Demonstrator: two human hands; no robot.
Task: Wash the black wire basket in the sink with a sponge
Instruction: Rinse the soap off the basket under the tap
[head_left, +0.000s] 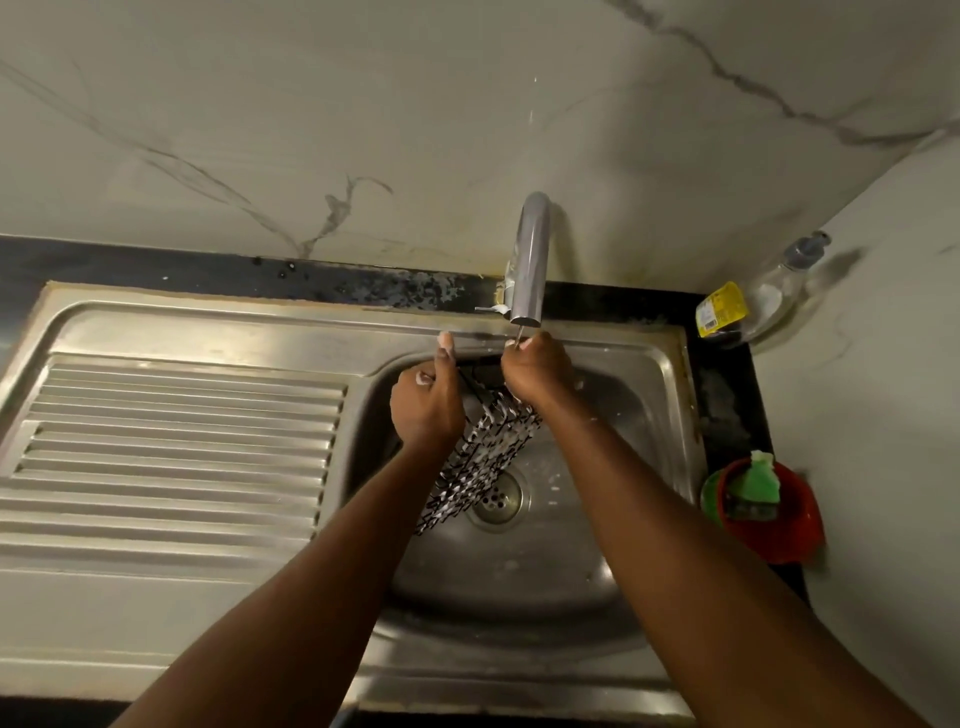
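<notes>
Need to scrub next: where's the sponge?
In the head view, the green sponge lies in the red bowl on the dark counter, just right of the sink.

Head view, steeply down, seemingly near sink (642, 351)

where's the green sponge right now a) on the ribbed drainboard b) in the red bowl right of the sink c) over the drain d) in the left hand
b: the green sponge sits in the red bowl to the right of the sink, while the left hand and right hand both grip the soapy black wire basket.
</notes>
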